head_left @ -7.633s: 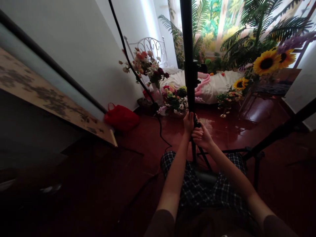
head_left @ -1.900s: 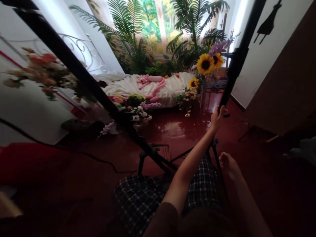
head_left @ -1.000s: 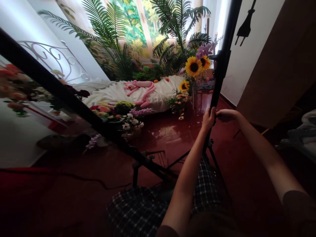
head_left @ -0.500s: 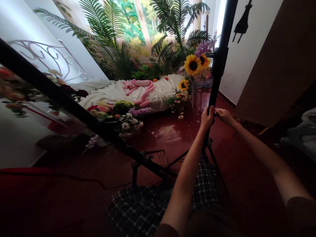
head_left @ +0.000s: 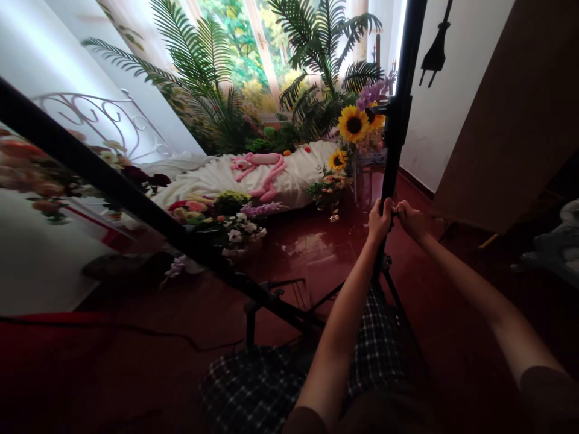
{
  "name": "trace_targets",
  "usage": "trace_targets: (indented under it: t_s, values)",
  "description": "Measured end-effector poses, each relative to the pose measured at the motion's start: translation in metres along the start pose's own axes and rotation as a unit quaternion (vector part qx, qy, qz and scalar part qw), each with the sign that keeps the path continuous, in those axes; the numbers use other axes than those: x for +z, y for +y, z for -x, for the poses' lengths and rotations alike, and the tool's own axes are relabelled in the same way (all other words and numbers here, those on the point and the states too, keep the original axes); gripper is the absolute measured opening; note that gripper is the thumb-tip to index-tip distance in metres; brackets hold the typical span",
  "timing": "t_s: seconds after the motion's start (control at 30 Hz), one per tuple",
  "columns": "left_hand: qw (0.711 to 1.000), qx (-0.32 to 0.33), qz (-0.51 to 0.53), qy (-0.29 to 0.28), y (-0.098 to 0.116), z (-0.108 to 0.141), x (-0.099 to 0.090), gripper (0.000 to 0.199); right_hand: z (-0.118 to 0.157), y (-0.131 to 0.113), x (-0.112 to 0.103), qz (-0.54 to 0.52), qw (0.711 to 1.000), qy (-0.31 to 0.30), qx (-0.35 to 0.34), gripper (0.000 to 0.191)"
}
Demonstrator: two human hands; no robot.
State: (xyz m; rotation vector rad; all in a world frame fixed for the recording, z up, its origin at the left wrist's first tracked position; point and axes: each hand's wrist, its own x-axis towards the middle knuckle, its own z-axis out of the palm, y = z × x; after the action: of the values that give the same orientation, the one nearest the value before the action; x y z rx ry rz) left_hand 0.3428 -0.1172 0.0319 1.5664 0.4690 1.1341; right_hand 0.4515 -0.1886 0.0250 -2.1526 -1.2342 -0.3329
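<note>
A black upright stand pole [head_left: 393,150] rises right of centre, with splayed legs low down. My left hand [head_left: 379,222] is wrapped round this pole below its upper clamp. Just right of the pole, my right hand [head_left: 411,220] is closed in a pinch at a small knob on the pole's side; the fingers largely cover it. A black plug [head_left: 435,59] hangs on a cable to the right of the pole's upper part.
A second black pole [head_left: 158,223] slants across the left. Behind are a white-draped bed [head_left: 307,172] with a pink plush toy [head_left: 266,160], sunflowers [head_left: 353,124], other flowers and palm leaves. A cable [head_left: 149,332] crosses the red floor at left.
The view has shifted slightly, and the background sits a little lower and further right. Both hands remain at the pole; my right hand's wrist and fingers have turned slightly.
</note>
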Motion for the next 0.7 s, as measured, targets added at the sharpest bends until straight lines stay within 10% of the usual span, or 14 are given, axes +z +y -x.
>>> trace_targets:
  t_s: [0.37, 0.7]
  values:
    - [0.994, 0.072, -0.048, 0.064, -0.002, 0.001, 0.006, 0.049, -0.019, -0.014, -0.012, -0.240, 0.940, -0.137, 0.199, 0.018]
    - [0.991, 0.078, -0.082, 0.075, -0.008, -0.002, 0.006, 0.046, -0.021, -0.010, -0.010, -0.444, 0.883, -0.082, 0.126, 0.031]
